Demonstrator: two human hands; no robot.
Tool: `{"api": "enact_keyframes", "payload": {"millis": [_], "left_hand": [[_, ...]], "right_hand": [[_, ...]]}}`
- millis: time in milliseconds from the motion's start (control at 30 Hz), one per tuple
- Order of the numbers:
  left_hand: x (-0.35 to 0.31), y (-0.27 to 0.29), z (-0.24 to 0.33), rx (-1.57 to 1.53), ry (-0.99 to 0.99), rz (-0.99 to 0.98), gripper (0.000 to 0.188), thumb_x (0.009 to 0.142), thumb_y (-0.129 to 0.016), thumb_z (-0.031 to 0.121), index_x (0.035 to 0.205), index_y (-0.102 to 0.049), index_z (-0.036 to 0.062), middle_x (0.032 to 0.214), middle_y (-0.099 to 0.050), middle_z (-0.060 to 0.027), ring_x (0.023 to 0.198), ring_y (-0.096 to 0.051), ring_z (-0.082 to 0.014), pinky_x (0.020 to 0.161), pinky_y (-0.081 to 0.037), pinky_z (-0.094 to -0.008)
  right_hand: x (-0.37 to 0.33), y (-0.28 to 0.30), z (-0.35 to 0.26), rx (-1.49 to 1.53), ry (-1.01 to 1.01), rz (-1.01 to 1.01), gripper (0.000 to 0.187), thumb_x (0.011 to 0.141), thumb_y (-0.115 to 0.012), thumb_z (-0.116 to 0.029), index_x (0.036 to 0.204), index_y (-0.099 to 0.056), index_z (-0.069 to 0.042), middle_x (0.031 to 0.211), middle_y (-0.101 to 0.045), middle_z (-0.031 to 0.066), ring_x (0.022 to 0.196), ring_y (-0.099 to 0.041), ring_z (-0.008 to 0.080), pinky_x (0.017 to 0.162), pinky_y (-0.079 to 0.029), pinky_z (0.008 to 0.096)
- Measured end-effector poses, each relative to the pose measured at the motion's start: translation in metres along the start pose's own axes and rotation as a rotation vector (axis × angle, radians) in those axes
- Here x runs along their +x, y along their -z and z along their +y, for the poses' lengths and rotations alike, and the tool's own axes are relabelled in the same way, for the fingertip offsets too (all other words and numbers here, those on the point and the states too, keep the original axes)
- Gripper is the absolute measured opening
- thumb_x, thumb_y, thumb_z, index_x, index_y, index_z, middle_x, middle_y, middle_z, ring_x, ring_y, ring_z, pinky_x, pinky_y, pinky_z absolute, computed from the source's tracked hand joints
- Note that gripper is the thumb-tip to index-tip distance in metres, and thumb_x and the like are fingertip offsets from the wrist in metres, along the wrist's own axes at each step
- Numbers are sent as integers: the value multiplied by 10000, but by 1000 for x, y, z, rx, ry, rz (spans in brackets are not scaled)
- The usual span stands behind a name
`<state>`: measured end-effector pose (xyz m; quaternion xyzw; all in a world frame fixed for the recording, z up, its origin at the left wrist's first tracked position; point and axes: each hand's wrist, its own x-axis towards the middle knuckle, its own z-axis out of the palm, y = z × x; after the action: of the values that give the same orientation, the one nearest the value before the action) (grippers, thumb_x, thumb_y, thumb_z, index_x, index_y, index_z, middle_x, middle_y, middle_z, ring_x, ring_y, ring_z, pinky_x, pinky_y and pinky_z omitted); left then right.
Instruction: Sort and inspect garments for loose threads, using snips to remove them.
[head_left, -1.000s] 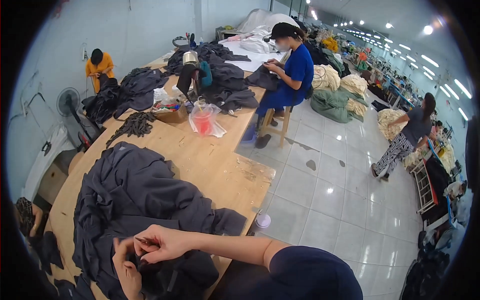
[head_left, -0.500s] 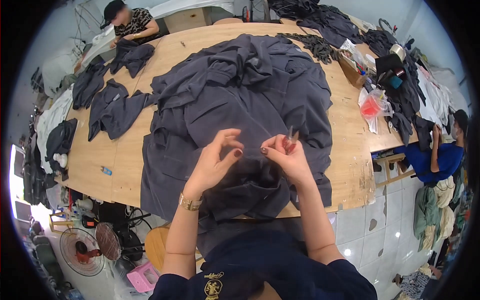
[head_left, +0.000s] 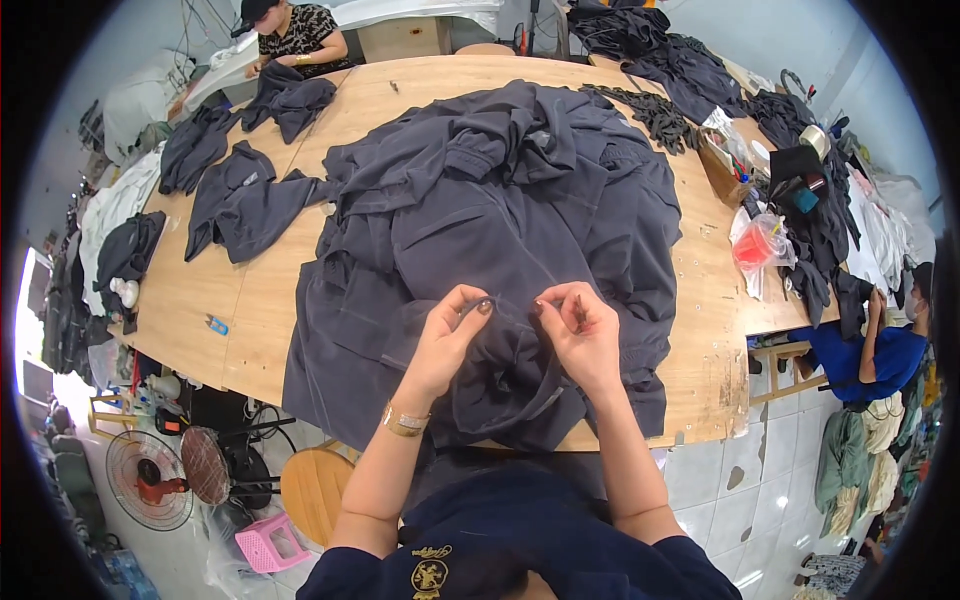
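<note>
A big heap of dark grey garments [head_left: 500,220] lies in front of me, and both my hands are over its near part. My left hand [head_left: 445,345], with a watch at the wrist, is closed in a pinch of thumb and forefinger. Opposite it, a short gap away, my right hand [head_left: 585,345] is also pinched, its other fingers curled in. Folds of dark cloth lie right below and between the fingertips. Whatever sits in either pinch is too small to make out. Curled fingers hide the right palm.
The wooden table [head_left: 262,285] carries a small blue tool [head_left: 217,325] and more dark garments [head_left: 245,205] at left. At right are a cardboard box [head_left: 722,170] and a red-filled plastic bag [head_left: 760,243]. Two co-workers sit at the far left and right. A stool [head_left: 315,495] stands below.
The red-and-clear tool seen in my right hand no longer shows. My left fingers have closed from a loose curl into a pinch. The whole view has shifted slightly.
</note>
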<state>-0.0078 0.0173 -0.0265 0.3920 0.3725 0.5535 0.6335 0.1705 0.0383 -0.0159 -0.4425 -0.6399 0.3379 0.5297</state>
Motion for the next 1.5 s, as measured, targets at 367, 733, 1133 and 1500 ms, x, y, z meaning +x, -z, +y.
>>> {"api": "enact_keyframes", "payload": {"millis": [367,733,1133,1500], "left_hand": [[-14,-15,17,158,-127,-24,243,923,-528,31,1165,-509,19,955,-602,12,805,-546,10,692,-429,-134],[-2,-5,21,168,-34,-73,215,881,-463,15,994,-642,-27,982,-655,-47,921,-591,-96,848,-439,-216],[1,-21,23,522,-153,-49,153,780,-702,59,904,-672,-27,869,-676,-61,820,-640,-133,743,-493,-237],[12,-6,14,145,-21,-115,161,908,-604,113,931,-672,-31,934,-680,-73,864,-617,-89,804,-477,-202]], "right_hand": [[-5,-9,-30,30,59,-102,316,742,-675,51,612,-398,-28,765,-629,68,662,-532,144,609,-413,256],[10,-2,-24,513,-297,-85,379,800,-635,41,594,-337,-70,808,-623,64,700,-501,49,622,-401,197],[13,3,-21,212,-99,-287,288,823,-655,-16,656,-420,-17,653,-486,-30,614,-369,26,540,-344,199],[12,43,-13,151,-267,-467,313,933,-542,-292,790,-457,-27,615,-417,1,573,-365,53,504,-311,238]]}}
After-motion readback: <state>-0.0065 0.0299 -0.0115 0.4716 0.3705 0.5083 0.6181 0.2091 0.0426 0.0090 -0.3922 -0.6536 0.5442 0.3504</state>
